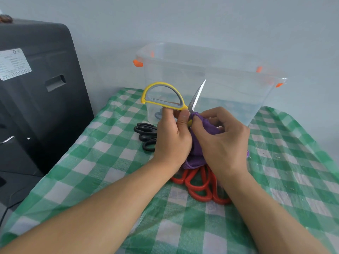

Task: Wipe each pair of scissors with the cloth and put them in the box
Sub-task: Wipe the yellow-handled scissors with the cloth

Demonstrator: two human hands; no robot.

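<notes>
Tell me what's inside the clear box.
Through the box wall a greyish scissor handle shows at the bottom left. The left hand and yellow scissors cover the rest there.

Green-checked table (95,162), clear box (229,99), black scissors (145,133), red scissors (201,186) lying on it

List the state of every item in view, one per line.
Yellow scissors: held up, being wiped.
Purple cloth: wrapped round the blade base.
Clear box: lidless, upright.
Black scissors: lying on the table.
Red scissors: lying on the table.
Left hand: gripping the yellow scissors.
Right hand: pinching the cloth.
</notes>
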